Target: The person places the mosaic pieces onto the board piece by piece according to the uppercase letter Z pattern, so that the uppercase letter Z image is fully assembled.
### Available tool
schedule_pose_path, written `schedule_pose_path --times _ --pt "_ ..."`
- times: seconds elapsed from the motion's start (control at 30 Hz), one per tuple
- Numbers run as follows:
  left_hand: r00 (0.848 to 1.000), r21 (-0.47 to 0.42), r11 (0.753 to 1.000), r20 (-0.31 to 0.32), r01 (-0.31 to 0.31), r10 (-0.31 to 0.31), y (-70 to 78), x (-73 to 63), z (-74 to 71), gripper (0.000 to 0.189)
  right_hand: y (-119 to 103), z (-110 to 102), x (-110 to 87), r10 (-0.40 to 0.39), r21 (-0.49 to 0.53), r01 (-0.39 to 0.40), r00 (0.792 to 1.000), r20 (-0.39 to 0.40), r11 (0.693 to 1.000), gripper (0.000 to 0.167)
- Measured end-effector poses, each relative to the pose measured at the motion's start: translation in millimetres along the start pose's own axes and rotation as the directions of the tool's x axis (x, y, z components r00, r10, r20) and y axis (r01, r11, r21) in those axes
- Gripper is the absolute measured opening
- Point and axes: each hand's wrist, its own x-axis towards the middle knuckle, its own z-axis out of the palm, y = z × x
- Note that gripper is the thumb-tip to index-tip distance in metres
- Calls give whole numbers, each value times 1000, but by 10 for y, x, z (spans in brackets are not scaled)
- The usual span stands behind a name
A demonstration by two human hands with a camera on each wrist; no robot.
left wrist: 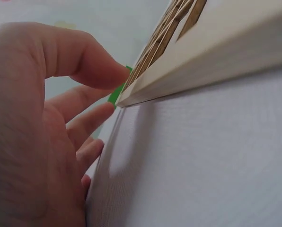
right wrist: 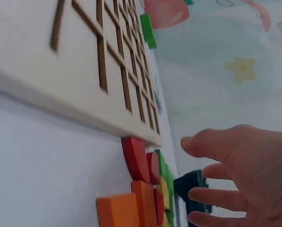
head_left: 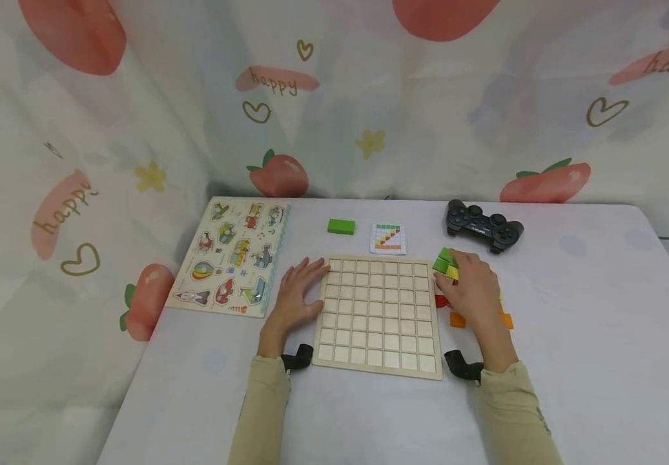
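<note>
A square wooden grid board [head_left: 378,316] lies flat on the table, its cells bare. Along its left edge, my left hand [head_left: 295,300] is spread, fingertips at the rim. In the left wrist view the thumb [left wrist: 101,71] appears close to the board's corner, and contact there is hard to judge. To the board's right, my right hand [head_left: 474,287] hovers over a group of small blocks: green [head_left: 443,259], yellow [head_left: 452,273], red [right wrist: 135,158] and orange [right wrist: 118,210]. In the right wrist view, its loosely extended fingers [right wrist: 221,198] hold nothing. From the head view, the hand covers part of this group.
Behind the board lie a green block [head_left: 341,227] and a pattern card [head_left: 388,239] with coloured squares. A black game controller [head_left: 482,225] rests at the back right. At the left is a picture puzzle board [head_left: 218,248]. A printed curtain [head_left: 340,129] hangs behind the table.
</note>
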Motion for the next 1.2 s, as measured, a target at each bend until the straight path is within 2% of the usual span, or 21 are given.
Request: schedule_pose_path --times 0.2,0.5,0.67,0.77,0.87,0.93,1.1,1.2 --pt "1000 11 1000 6 14 -14 16 -4 13 75 117 -13 232 81 22 -81 997 -4 996 48" --pt "1000 38 999 19 9 -10 -19 -4 29 76 174 32 434 152 -19 -151 987 59 988 41" --pt "1000 47 999 17 9 -10 -31 6 23 76 156 26 462 157 44 -158 987 33 986 30" --pt "1000 51 999 22 18 -19 -17 8 25 76 128 9 452 151 79 -150 988 -7 985 25" --pt "999 42 999 23 21 -22 -3 12 24 76 38 -2 448 122 140 -113 991 -57 984 23" --pt "1000 37 999 20 22 -23 3 12 22 75 -70 34 459 90 224 -72 993 -71 972 22" --pt "999 49 998 31 41 -43 2 8 17 76 -464 282 495 -33 443 27 999 5 896 21" --pt "998 54 997 34 46 -48 -2 -3 8 76 -723 469 494 -108 468 69 993 56 881 20"
